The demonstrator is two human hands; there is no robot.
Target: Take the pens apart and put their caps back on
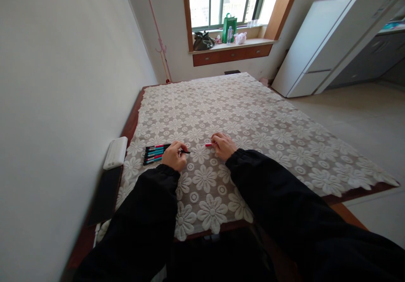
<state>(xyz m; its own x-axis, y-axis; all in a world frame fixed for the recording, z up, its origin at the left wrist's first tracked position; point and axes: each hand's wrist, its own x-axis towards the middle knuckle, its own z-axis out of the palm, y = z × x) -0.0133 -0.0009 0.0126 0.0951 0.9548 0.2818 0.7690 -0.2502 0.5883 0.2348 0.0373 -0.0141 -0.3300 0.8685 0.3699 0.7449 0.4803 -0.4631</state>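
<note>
A: What's nearest?

B: Two black sleeves (139, 214), across the near edge of the bench (130, 121). A flowered cloth (212, 212) covers most of the top. At the left, by the wall, lies a dark slab (106, 195), a white cord (96, 234) by its near end.

A: And the hands?

B: The left hand (175, 156) pinches a black piece (184, 151), its tip poking out rightward. The right hand (223, 146) grips a thin stick (208, 145), red by the fingers, pale towards the end. It points at the left hand; the two pieces are near but apart.

A: The pens (154, 155)?

B: Side by side, just left of the left hand, which hides some of their right ends. Whether it touches them, I can't tell. A white box (115, 152) lies just past the slab.

A: What could go wrong?

B: The stick is slim and held near one end — a weak pinch could let it slip and drop into the lacy pattern. A careless turn of the left wrist could skew the pens. And a dragging sleeve could pull the cloth — shifting whatever rests on it.

A: Farther off?

B: A fridge (319, 41) to the right, and a green bag (229, 28) on the windowsill, both well apart from the hands.
</note>
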